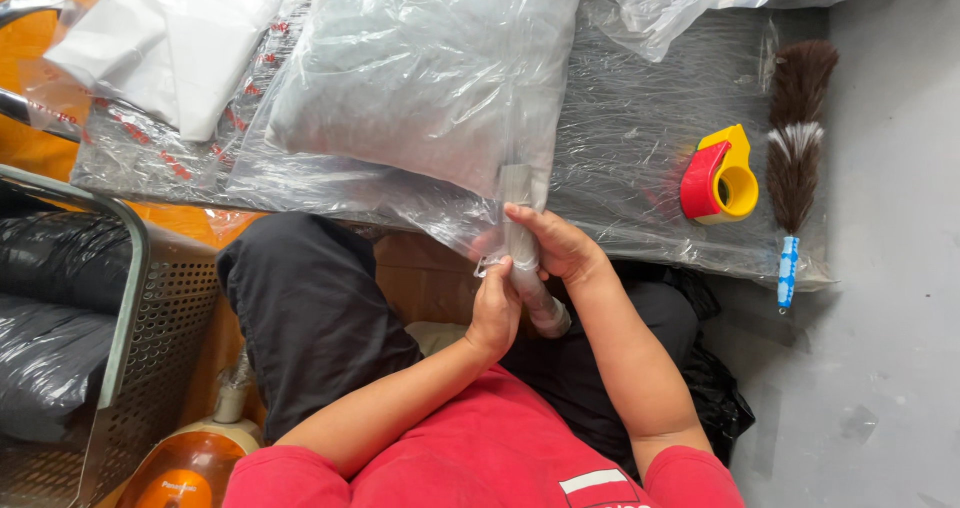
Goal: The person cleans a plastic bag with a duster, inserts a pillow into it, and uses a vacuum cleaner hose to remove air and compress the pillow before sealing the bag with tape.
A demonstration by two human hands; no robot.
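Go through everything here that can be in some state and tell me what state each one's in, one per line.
Left hand: closed around the tube.
Right hand: gripping the tube and bag edge.
Clear tube: held, tip at the bag mouth.
Plastic bag with grey pillow: lying flat, mouth gathered at the tube.
Tape dispenser: resting on the plastic, untouched.
Feather duster: lying flat, untouched.
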